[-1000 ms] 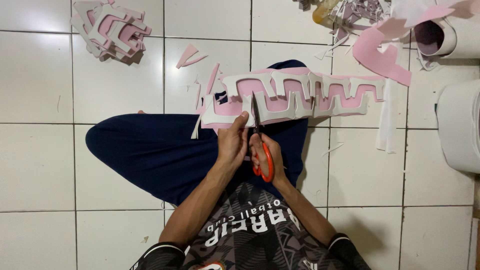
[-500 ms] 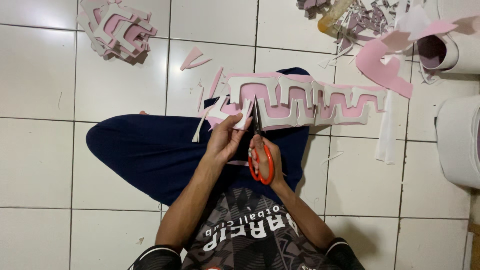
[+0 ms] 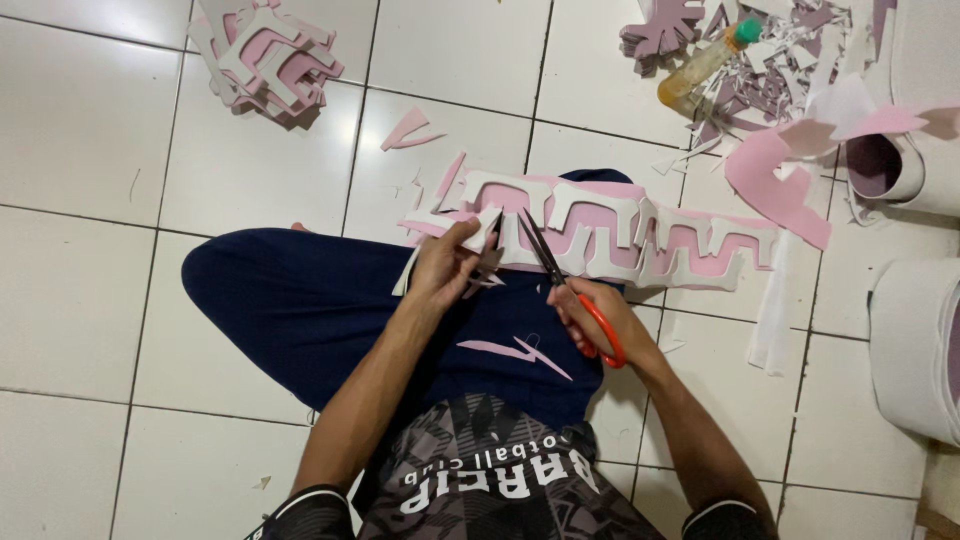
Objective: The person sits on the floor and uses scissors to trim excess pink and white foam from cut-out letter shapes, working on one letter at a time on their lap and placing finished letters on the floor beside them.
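Head view: we sit on the white tiled floor (image 3: 120, 150), with a long pink-and-white foam strip (image 3: 640, 240) across our lap. Our left hand (image 3: 445, 265) pinches the strip's left end. Just right of it, our right hand (image 3: 595, 315) grips orange-handled scissors (image 3: 565, 285), blades parted near the strip.

White foam roll (image 3: 915, 350) cut off, right edge.
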Available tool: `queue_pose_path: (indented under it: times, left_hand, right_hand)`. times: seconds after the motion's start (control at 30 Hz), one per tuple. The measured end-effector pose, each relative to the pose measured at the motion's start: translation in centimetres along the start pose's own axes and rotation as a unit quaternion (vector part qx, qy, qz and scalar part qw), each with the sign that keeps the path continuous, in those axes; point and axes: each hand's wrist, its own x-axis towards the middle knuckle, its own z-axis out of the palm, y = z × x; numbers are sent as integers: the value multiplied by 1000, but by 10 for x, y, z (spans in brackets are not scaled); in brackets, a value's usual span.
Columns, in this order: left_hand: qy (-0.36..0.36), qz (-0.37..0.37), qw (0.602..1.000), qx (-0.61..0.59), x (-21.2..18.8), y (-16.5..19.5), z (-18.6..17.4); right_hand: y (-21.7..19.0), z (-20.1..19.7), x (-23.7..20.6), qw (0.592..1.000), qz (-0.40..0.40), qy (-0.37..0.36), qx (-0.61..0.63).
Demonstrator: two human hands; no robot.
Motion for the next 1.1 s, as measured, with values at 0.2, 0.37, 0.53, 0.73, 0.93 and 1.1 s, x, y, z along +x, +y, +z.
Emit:
queue_pose_path:
  times: [0.2,0.37,0.53,0.73,0.93,1.1]
  left_hand:
    - [6,66,997,-37,0,-38,21]
    - [-14,43,998,52,-14,-16,17]
    - [-41,67,990,117,-47,-2,33]
    - [5,164,984,65,-52,-5,73]
    - [-9,182,950,254,-67,-16,87]
    - [17,185,981,53,-50,-16,98]
  right_hand:
    - [1,-24,26,995,84,-58,-14]
    - [-4,-41,43,993,3,-118,20]
    - [-15,-38,51,980,21,-6,-198]
    - [-21,-27,46,965,-67,53,-250]
    - [-19,-22,32,943,-133,140,-271]
    - [-23,8,28,875,-264,237,-329]
